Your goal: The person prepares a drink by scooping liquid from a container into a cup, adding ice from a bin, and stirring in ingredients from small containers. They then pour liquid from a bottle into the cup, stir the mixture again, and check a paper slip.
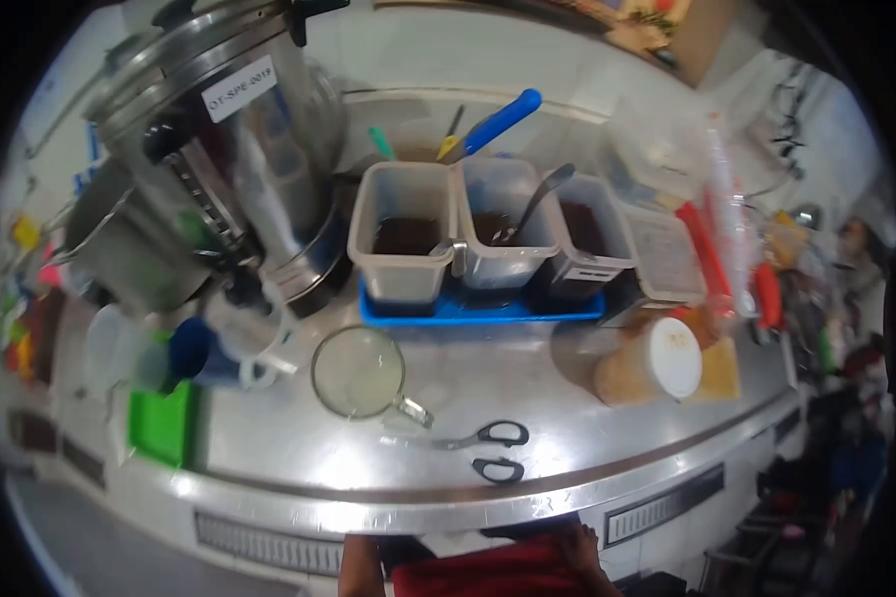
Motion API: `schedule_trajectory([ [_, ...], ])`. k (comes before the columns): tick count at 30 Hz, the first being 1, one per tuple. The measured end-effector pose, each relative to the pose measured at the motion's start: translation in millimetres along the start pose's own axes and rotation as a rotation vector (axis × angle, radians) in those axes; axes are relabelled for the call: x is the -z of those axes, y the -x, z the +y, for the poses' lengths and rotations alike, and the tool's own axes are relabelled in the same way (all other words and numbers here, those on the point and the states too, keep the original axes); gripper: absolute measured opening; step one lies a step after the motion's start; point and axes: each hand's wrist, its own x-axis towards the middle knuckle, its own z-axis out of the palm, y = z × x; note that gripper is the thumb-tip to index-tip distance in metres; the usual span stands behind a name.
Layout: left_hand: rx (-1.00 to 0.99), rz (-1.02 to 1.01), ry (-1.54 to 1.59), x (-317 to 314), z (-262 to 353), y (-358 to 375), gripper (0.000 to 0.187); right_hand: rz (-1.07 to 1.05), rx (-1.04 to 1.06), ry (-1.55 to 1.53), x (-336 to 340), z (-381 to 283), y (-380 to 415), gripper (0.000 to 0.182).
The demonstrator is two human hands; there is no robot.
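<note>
At the bottom edge, below the counter front, my left hand (361, 565) shows only in part, its fingers not visible. My right hand (585, 549) is low beside the red clothing, small and blurred, so I cannot make out how its fingers are set. Neither hand touches anything on the counter. Black-handled scissors (498, 435) lie near the front edge, closest to both hands. Behind them rests a round strainer (358, 372) with a short handle. A lidded tub with pale brown contents (627, 366) stands to the right.
Three plastic containers (403, 269) with dark contents and utensils stand on a blue tray (478, 312). A large metal urn (279, 129) with a tap is at back left. Left are a blue cup (194, 348) and green tray (159, 423). The metal counter (269, 438) has a raised front rim.
</note>
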Motion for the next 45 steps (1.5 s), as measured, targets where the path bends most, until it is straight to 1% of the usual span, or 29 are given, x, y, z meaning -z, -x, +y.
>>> schedule_trajectory([
  [2,0.058,0.007,0.022,-14,-2,-31,0.043,0.029,0.103,0.031,-5,10,6,0.018],
  [3,0.088,0.003,0.032,-21,-2,-39,0.043,0.063,0.081,0.075,-24,28,15,0.018],
  [4,0.106,0.003,0.053,-24,0,-47,0.043,0.019,0.069,0.106,-45,57,26,0.017],
  [5,0.133,0.005,0.077,-28,1,-55,0.043,-0.018,0.064,0.14,-44,74,24,0.016],
  [6,0.151,0.003,0.095,-33,4,-63,0.043,0.01,0.05,0.18,-32,59,23,0.016],
  [8,0.189,0.003,0.128,-40,7,-74,0.043,0.084,-0.097,0.091,-19,4,19,0.019],
  [9,0.205,0.002,0.144,-42,10,-77,0.043,0.104,-0.104,0.115,-24,11,17,0.019],
  [11,0.239,-0.008,0.164,-43,11,-78,0.044,0.016,-0.076,0.258,-34,27,17,0.017],
  [12,0.251,-0.008,0.172,-44,11,-80,0.044,0.02,-0.084,0.267,-31,27,17,0.017],
  [14,0.271,-0.012,0.183,-45,11,-77,0.044,0.011,-0.085,0.099,-29,25,16,0.016],
  [15,0.283,-0.014,0.189,-43,9,-75,0.044,0.007,-0.089,0.095,-29,17,16,0.016],
  [17,0.298,-0.012,0.2,-39,10,-74,0.044,0.032,-0.119,0.19,-30,2,8,0.015],
  [19,0.311,-0.014,0.213,-35,10,-69,0.044,0.021,-0.128,0.173,-30,-3,10,0.015],
  [28,0.372,-0.015,0.259,-22,9,-50,0.045,-0.031,-0.082,0.163,-28,-4,15,0.013],
  [31,0.392,-0.005,0.278,-18,9,-41,0.046,0.025,-0.018,0.109,-29,-10,13,0.012],
  [32,0.394,-0.004,0.286,-17,11,-38,0.046,0.049,0.003,0.068,-32,-7,17,0.013],
  [33,0.399,-0.004,0.293,-17,9,-32,0.046,0.031,0.006,0.063,-34,-3,20,0.013],
  [35,0.395,0.002,0.329,-28,6,-20,0.046,-0.036,-0.06,0.122,-42,9,24,0.013],
  [36,0.41,-0.002,0.328,-22,2,-15,0.046,-0.071,-0.052,0.113,-51,26,29,0.013],
  [37,0.413,-0.003,0.345,-21,1,-10,0.046,-0.062,0.054,0.211,-63,54,38,0.011],
  [38,0.415,0.001,0.362,-20,3,-4,0.046,-0.046,0.164,0.309,-69,69,45,0.009],
  [39,0.421,0.003,0.384,-19,2,2,0.046,-0.042,0.182,0.301,-59,50,40,0.015],
  [40,0.424,0.009,0.408,-18,3,9,0.047,-0.059,0.19,0.294,-56,41,35,0.015],
  [42,0.434,0.023,0.472,-22,6,30,0.047,-0.038,0.208,0.23,-50,19,31,0.024],
  [43,0.441,0.027,0.499,-19,4,41,0.047,-0.02,0.246,0.16,-45,10,31,0.022],
  [44,0.453,0.049,0.54,-16,4,54,0.047,-0.032,0.244,0.153,-37,-13,30,0.022],
  [45,0.465,0.086,0.598,-10,4,67,0.047,-0.005,0.298,0.236,-32,-39,27,0.019],
])
